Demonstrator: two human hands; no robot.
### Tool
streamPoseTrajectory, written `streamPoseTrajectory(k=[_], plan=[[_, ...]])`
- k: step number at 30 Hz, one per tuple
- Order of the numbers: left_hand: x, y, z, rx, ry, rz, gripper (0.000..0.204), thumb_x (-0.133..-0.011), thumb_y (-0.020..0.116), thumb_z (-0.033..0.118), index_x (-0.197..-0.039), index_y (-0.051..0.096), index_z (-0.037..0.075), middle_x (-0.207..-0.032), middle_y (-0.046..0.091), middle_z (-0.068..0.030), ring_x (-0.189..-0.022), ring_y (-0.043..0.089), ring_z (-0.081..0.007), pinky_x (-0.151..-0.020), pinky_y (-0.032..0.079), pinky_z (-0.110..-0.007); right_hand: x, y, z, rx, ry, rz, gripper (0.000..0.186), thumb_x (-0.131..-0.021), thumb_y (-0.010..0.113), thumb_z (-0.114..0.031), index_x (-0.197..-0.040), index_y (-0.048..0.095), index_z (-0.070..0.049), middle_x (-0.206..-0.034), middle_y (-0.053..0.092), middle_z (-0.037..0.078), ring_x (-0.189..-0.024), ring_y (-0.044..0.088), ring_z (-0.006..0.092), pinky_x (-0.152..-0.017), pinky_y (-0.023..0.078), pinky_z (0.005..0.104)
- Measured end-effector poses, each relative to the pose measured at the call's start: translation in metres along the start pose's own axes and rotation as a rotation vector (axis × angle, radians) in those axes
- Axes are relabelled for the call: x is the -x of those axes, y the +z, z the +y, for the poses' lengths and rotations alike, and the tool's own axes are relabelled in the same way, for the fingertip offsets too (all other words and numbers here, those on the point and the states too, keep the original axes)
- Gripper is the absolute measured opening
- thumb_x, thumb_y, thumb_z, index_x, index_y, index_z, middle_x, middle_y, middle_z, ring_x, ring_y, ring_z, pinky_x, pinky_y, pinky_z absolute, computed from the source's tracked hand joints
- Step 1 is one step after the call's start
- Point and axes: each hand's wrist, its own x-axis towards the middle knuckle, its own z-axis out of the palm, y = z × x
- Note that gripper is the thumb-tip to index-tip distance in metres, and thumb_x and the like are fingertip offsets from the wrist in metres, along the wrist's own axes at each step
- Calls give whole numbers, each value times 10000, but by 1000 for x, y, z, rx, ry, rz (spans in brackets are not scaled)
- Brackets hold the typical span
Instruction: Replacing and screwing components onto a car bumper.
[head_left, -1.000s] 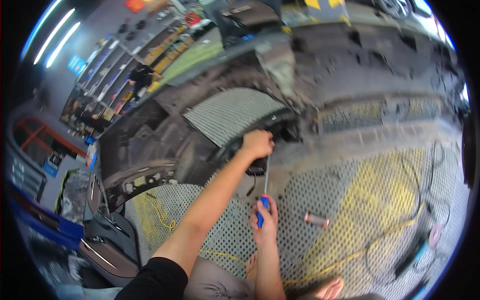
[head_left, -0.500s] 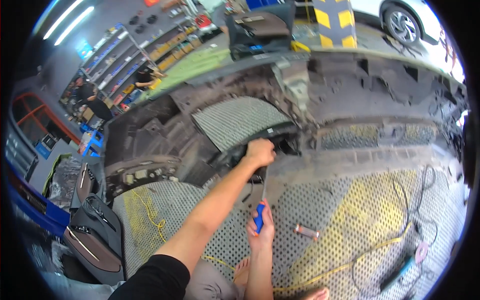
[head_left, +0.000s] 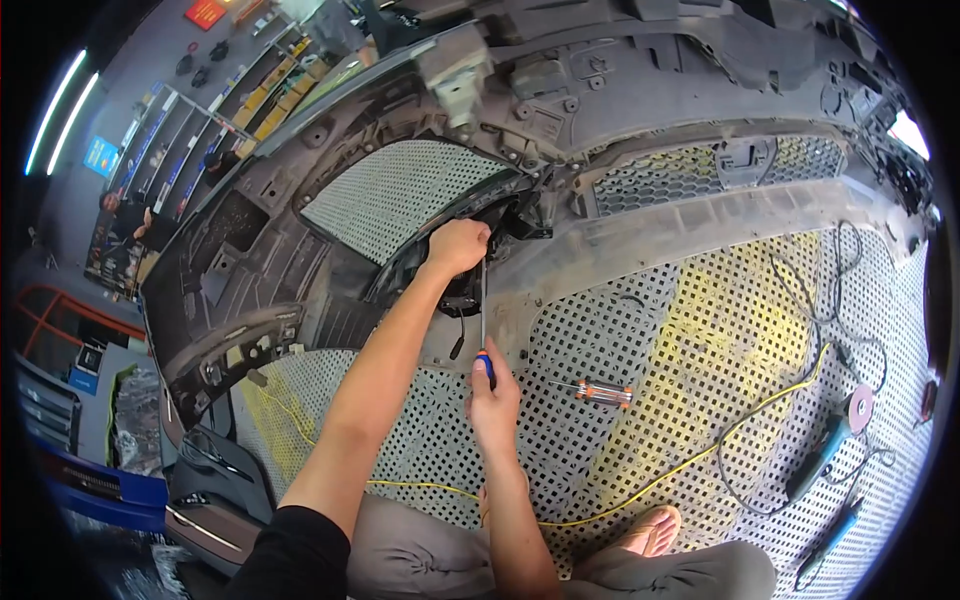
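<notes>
A screwdriver [head_left: 484, 365] with a blue and orange handle is gripped in my right hand [head_left: 493, 410]. Its long metal shaft points away from me, up to the edge of my left fist. My left hand [head_left: 458, 248] is closed against a black plastic housing [head_left: 462, 290] on the inner side of a large dark car bumper [head_left: 590, 240]; whatever its fingers grip is hidden. The screwdriver's tip is also hidden beside that hand. A short black cable end [head_left: 457, 347] hangs from the housing, left of the shaft.
A second screwdriver with a clear handle [head_left: 604, 394] lies on the perforated mat [head_left: 610, 330] to the right. Farther right are an angle grinder [head_left: 822, 455] and its cords. A yellow cable [head_left: 680, 480] crosses the mat. Door panels [head_left: 215, 480] stand at left; shelves [head_left: 185, 150] stand behind.
The view has shifted, so the bumper sits higher and further left in the picture. My right hand now covers more of the screwdriver's handle, and the shaft looks more upright. My left hand stays at the housing.
</notes>
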Motion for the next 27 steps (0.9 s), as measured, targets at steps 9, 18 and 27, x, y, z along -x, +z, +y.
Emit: streamPoseTrajectory(k=[9,18,27], plan=[[-4,7,-8,113,-28,30,293,-926,526,290,-1003,755,124,-951,736,-141,-938,684,-379,-826,531,-489,1,-1,8,-1459,573,-308,533,-1062,529,-217,-1552,337,-131,-880,574,64,-490,460,109,-425,369,246],[1,3,-5,33,21,14,253,-888,667,336,-1002,751,126,-825,714,-161,-847,686,-373,-755,523,-483,-4,3,7,-796,446,-212,517,-1043,557,-212,-1536,426,-133,-799,569,52,-498,508,126,-414,392,289],[-4,11,-10,126,9,50,264,-901,636,334,-1017,757,131,-906,730,-153,-887,696,-377,-771,534,-483,-7,6,5,-1089,592,-275,489,-1042,570,-275,-1486,436,-119,-804,562,42,-509,514,127,-416,384,285]])
